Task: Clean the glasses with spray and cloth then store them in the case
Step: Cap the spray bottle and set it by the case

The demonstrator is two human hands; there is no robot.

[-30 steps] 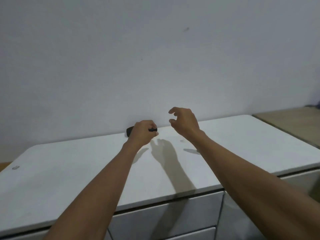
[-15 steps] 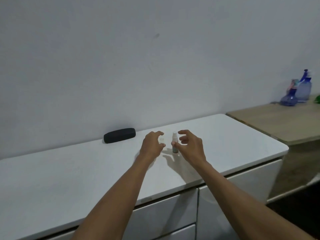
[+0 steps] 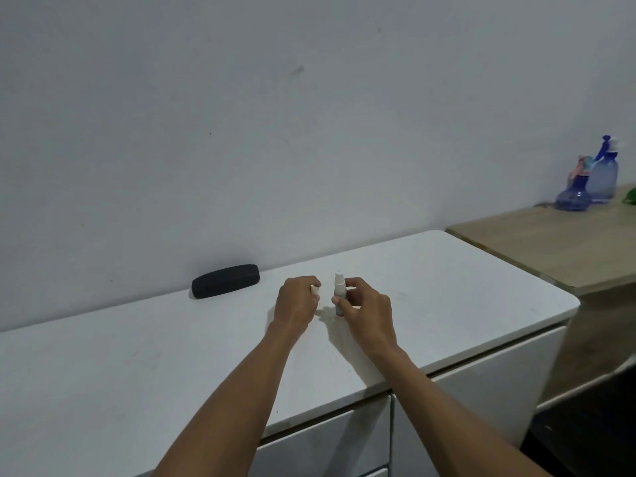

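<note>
My right hand (image 3: 366, 309) pinches small spray bottle (image 3: 339, 293) upright on white bench (image 3: 447, 270). My left hand (image 3: 297, 302) closed, holding small pale piece, probably cap (image 3: 315, 289). Case (image 3: 225, 280) shut by wall. Bottle light, slick plastic; grip mid-body.

Open white counter (image 3: 447, 287) all round; only the black case (image 3: 225, 281) blocks the back-left.
</note>
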